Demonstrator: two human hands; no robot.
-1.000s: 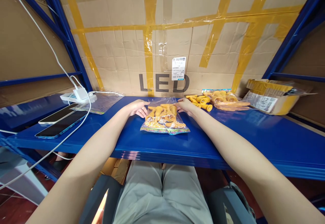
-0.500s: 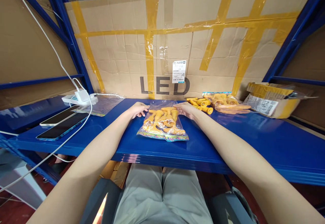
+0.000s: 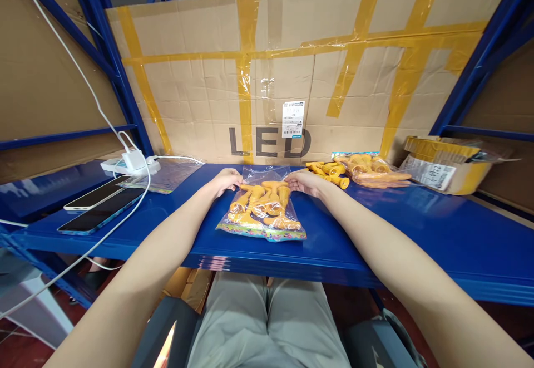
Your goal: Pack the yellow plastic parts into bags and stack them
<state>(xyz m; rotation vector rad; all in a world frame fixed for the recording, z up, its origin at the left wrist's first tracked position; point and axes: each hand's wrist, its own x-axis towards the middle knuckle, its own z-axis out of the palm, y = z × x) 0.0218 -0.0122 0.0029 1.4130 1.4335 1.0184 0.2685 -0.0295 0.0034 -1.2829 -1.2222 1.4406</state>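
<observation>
Blue shelf, two phones at left. The left hand curls at the upper-left edge of a clear bag of yellow pieces, mid-shelf. The bag has slid nearer the front, likely making it easier to handle. The right hand meets its upper-right edge; whether either hand pinches cannot be told. Farther right: loose yellow pieces, another filled bag.

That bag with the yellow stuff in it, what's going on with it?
A person has both hands at the clear bag, which lies on the blue tabletop with yellow pieces inside. The left hand and right hand are at its far corners; whether they pinch it is hard to tell. Loose yellow pieces lie beyond the right hand, beside another filled bag.
</observation>
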